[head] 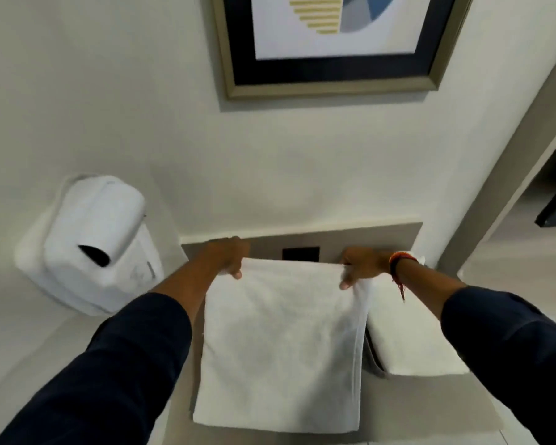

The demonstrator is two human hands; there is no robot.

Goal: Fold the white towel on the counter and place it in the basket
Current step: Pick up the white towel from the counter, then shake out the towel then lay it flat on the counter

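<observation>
White towel [280, 345] hanging flat above the bench [414, 409], long axis vertical; left hand [228, 255] and right hand [363, 264] each pinch a top corner (folded towel [411, 335] alongside).

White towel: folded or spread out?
Folded. The white towel is a layered rectangle, edges stacked along its right side; left hand and right hand grip its far corners.

My left hand [228, 255] and right hand [361, 264] pinch the white towel's [280, 345] far corners, lifting it beside another folded towel [411, 342].
</observation>
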